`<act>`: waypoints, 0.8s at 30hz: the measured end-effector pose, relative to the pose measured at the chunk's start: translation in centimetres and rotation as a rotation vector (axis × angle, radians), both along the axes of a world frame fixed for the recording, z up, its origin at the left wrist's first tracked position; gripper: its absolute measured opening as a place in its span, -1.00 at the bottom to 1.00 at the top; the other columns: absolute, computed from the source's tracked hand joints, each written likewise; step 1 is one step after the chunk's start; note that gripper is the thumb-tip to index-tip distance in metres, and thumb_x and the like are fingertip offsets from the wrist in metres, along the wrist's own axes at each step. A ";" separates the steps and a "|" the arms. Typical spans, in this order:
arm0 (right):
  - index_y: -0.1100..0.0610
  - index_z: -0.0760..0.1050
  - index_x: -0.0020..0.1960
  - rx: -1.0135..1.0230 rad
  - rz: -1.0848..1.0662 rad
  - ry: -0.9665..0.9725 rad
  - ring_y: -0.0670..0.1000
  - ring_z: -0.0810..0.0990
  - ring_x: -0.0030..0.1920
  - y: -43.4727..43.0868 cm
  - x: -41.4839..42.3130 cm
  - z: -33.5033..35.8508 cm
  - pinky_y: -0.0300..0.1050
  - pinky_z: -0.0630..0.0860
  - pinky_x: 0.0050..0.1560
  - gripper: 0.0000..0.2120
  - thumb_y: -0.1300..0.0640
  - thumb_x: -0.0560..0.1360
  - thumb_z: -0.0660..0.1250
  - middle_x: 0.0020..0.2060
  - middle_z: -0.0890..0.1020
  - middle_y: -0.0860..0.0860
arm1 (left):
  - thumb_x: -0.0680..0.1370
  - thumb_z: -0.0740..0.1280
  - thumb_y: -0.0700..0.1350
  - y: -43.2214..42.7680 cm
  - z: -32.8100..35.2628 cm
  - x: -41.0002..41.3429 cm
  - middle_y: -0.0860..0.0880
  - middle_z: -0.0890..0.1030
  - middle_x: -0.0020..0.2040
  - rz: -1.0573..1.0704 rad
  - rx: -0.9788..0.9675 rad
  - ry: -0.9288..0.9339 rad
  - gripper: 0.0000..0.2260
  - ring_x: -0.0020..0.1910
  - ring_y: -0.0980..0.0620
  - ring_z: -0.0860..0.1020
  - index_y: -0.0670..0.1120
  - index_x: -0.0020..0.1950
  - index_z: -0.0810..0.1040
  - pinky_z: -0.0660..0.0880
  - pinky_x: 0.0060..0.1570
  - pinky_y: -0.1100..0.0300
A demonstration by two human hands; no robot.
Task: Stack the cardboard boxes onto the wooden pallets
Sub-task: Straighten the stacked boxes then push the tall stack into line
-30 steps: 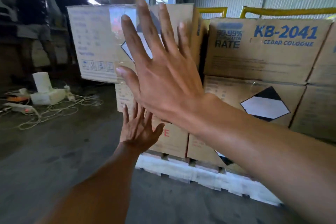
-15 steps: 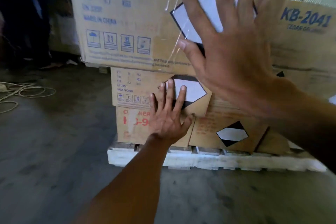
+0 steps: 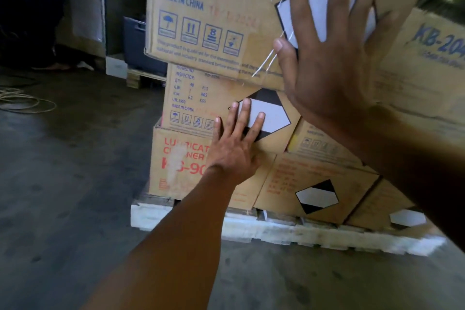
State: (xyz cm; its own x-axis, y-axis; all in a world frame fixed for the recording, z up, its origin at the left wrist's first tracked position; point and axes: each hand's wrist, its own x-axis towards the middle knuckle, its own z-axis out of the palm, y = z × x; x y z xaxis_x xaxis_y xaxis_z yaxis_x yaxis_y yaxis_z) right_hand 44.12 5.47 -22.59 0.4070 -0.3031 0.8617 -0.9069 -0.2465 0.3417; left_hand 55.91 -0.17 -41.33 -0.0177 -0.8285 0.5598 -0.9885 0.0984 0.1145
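A white-painted wooden pallet (image 3: 251, 230) on the floor carries a stack of cardboard boxes. The top box (image 3: 214, 15), with blue print, juts out to the left over the middle box (image 3: 198, 100). Below sits a red-lettered box (image 3: 181, 158). My right hand (image 3: 327, 63) lies flat with fingers spread on the top box's black-and-white diamond label. My left hand (image 3: 236, 143) presses flat on the middle box, fingertips on its diamond label. Neither hand grips anything.
More boxes marked KB-2041 (image 3: 427, 58) stand to the right on the same pallet. A coil of rope (image 3: 22, 103) lies on the concrete floor at left. Behind stand another pallet (image 3: 141, 78), a dark crate (image 3: 136, 43) and wrapped goods.
The view has closed in on the stack and tilted down. Both hands went from reaching through the air to lying flat on the boxes, the left sliding slightly higher on the middle box.
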 end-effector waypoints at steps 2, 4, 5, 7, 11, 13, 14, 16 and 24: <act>-0.05 -0.03 0.63 -0.023 0.020 0.007 0.39 -0.04 0.56 -1.1 0.1 -0.1 0.55 0.01 0.40 -0.38 -0.24 0.64 -0.08 0.59 0.01 0.26 | 0.55 0.15 0.15 -0.3 0.1 0.2 -0.09 -0.55 0.51 -0.003 0.012 -0.004 -0.19 0.51 -0.15 -0.48 0.09 0.59 -0.36 -0.20 0.52 -0.23; -0.04 0.00 0.63 -0.057 0.042 0.002 0.40 0.00 0.55 -2.5 0.0 -0.2 0.58 0.02 0.36 -0.38 -0.23 0.64 -0.05 0.58 0.05 0.27 | 0.54 0.17 0.10 -0.5 0.0 0.2 -0.09 -0.57 0.50 0.002 0.015 -0.010 -0.17 0.50 -0.15 -0.49 0.09 0.59 -0.37 -0.20 0.53 -0.22; -0.04 0.01 0.63 -0.067 0.058 -0.001 0.41 0.02 0.55 -3.2 -0.1 -0.4 0.59 0.04 0.34 -0.39 -0.23 0.64 -0.03 0.58 0.06 0.28 | 0.54 0.18 0.08 -0.5 -0.1 0.1 -0.08 -0.57 0.50 0.007 0.013 -0.006 -0.17 0.50 -0.15 -0.50 0.09 0.58 -0.38 -0.21 0.53 -0.22; -0.04 0.03 0.63 -0.071 0.081 -0.003 0.41 0.04 0.55 -4.7 -0.1 -0.5 0.61 0.08 0.31 -0.39 -0.24 0.65 -0.03 0.58 0.08 0.27 | 0.54 0.18 0.06 -0.7 -0.3 0.0 -0.08 -0.58 0.49 0.017 -0.001 0.003 -0.17 0.49 -0.14 -0.52 0.09 0.58 -0.38 -0.24 0.52 -0.21; -0.05 -0.02 0.63 -0.010 0.079 -0.012 0.38 0.00 0.56 -7.3 0.5 -0.5 0.60 0.06 0.33 -0.39 -0.24 0.64 -0.05 0.59 0.03 0.25 | 0.55 0.16 0.09 -0.8 -0.6 -0.2 -0.08 -0.59 0.48 0.032 -0.007 -0.012 -0.17 0.47 -0.13 -0.55 0.10 0.57 -0.41 -0.28 0.50 -0.19; -0.06 -0.06 0.63 0.038 0.068 -0.017 0.37 -0.05 0.57 -8.2 1.1 -0.5 0.60 0.05 0.33 -0.39 -0.23 0.65 -0.05 0.60 -0.02 0.23 | 0.55 0.17 0.10 -0.8 -0.5 -0.1 -0.08 -0.60 0.48 0.034 0.001 -0.016 -0.17 0.47 -0.13 -0.56 0.10 0.56 -0.42 -0.28 0.50 -0.19; -0.06 -0.09 0.63 0.070 0.068 -0.020 0.36 -0.08 0.57 -8.6 1.5 -0.6 0.61 0.04 0.33 -0.39 -0.22 0.65 -0.04 0.61 -0.06 0.22 | 0.55 0.16 0.11 -0.7 -0.4 -0.1 -0.08 -0.60 0.47 0.033 0.007 -0.018 -0.16 0.46 -0.13 -0.56 0.10 0.56 -0.43 -0.28 0.50 -0.20; -0.07 -0.14 0.63 0.134 0.083 -0.031 0.35 -0.14 0.57 -9.3 2.1 -0.5 0.62 0.04 0.34 -0.38 -0.19 0.66 -0.02 0.61 -0.12 0.20 | 0.56 0.15 0.11 -0.6 -0.4 -0.2 -0.08 -0.61 0.47 0.032 0.011 -0.013 -0.17 0.46 -0.12 -0.57 0.11 0.55 -0.44 -0.27 0.51 -0.20; -0.11 -0.22 0.61 0.228 0.060 -0.048 0.33 -0.19 0.57 -11.9 3.1 -0.3 0.61 0.06 0.31 -0.36 -0.18 0.67 0.02 0.61 -0.19 0.17 | 0.56 0.15 0.10 -0.5 -0.1 -0.4 -0.07 -0.62 0.46 0.046 0.020 -0.013 -0.17 0.45 -0.11 -0.58 0.11 0.55 -0.45 -0.28 0.51 -0.19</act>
